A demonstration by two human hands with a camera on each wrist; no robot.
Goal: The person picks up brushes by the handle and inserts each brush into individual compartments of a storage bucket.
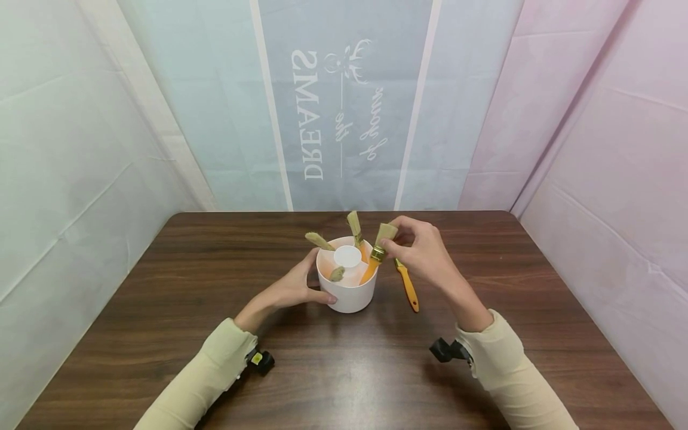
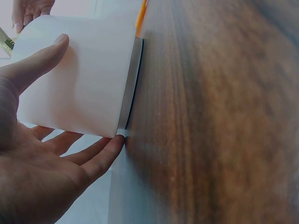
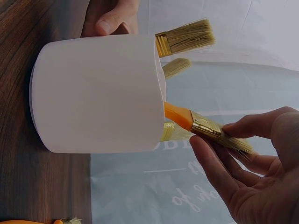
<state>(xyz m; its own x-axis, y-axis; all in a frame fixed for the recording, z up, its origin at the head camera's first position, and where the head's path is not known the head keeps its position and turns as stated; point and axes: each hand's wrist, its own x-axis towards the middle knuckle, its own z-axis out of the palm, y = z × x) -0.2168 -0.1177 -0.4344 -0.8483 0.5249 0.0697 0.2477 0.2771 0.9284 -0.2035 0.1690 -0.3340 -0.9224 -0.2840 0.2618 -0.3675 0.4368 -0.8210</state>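
Note:
A white round holder (image 1: 350, 298) with inner dividers and a central cup stands on the table. My left hand (image 1: 292, 283) holds its left side, thumb at the front and fingers round the back. At its right rim my right hand (image 1: 424, 248) pinches a paintbrush (image 3: 205, 126) near the bristles and metal band, its orange handle reaching down inside the holder. Three other brushes stand bristles up in it: one at the back (image 1: 354, 224), one leaning left (image 1: 318, 240) and one at the front (image 1: 337, 274).
Another paintbrush (image 1: 408, 286) with an orange handle lies on the brown wooden table (image 1: 344, 382), right of the holder. Behind the table hangs a cloth backdrop (image 1: 344, 107) with mirrored lettering. Pale cloth walls rise at both sides.

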